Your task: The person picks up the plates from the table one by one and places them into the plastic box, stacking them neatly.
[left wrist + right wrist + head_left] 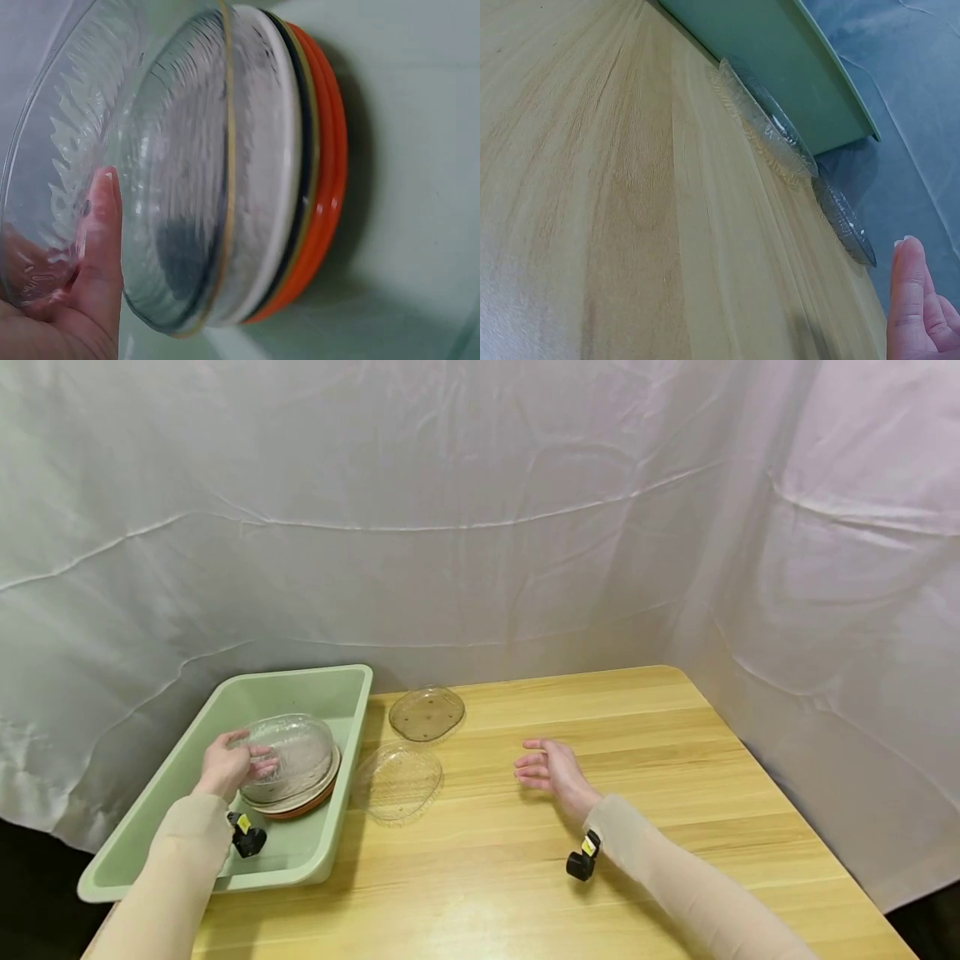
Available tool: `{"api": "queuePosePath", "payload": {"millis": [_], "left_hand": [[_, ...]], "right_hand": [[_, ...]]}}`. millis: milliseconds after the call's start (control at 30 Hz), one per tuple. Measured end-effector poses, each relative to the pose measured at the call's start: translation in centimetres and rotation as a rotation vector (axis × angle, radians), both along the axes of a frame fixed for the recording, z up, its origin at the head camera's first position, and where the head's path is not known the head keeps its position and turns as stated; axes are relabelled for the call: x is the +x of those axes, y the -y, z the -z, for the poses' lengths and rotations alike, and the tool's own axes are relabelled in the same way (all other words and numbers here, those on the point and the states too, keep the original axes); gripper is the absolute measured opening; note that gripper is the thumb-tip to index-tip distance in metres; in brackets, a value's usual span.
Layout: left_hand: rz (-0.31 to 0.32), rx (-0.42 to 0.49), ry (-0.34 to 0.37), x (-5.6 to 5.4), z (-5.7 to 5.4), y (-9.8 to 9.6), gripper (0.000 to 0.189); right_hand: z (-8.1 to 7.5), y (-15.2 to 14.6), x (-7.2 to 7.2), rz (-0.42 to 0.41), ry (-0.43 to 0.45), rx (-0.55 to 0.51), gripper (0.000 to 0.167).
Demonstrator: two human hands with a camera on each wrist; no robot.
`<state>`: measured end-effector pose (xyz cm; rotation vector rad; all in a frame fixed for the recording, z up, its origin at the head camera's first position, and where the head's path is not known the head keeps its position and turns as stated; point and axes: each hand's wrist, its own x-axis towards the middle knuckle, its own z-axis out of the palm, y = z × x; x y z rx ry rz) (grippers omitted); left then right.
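Observation:
My left hand (227, 766) is inside the green basin (288, 878) and grips a clear patterned glass plate (56, 127) by its edge, the plate tilted over a stack. In the left wrist view, fingers lie on one side of it and the thumb shows through the glass. Just beside it stands the stack: a clear glass dish (180, 142) on top, then a white plate (274, 172), a dark-edged one and an orange dish (328, 150). My right hand (557, 775) hovers over the wooden table, fingers loosely bent, holding nothing.
Right of the basin, a clear glass plate (400, 783) lies on the wooden table (480, 877). Behind it, near the back edge, lies a brownish transparent plate (427, 714). A pale curtain (480, 577) hangs behind the table and along its right side.

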<state>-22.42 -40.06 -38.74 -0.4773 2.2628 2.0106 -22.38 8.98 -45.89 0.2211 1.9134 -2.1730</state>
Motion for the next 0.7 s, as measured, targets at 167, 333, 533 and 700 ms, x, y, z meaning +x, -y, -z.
{"api": "queuePosePath", "payload": {"millis": [167, 333, 533, 700], "left_hand": [[-0.006, -0.096, 0.027, 0.3, 0.5, 0.3, 0.069], [-0.009, -0.105, 0.042, 0.4, 0.9, 0.4, 0.07], [-0.023, -0.204, -0.001, 0.2, 1.7, 0.5, 0.064], [-0.079, -0.636, -0.017, 0.0, 2.1, 0.7, 0.061]], "right_hand": [[-0.1, 0.1, 0.0, 0.002, 0.002, -0.004, 0.048], [0.0, 0.2, 0.0, -0.008, -0.001, 0.007, 0.048], [0.1, 0.2, 0.0, -0.018, -0.005, 0.017, 0.048], [0.2, 0.3, -0.1, -0.023, 0.005, 0.012, 0.047]]}}
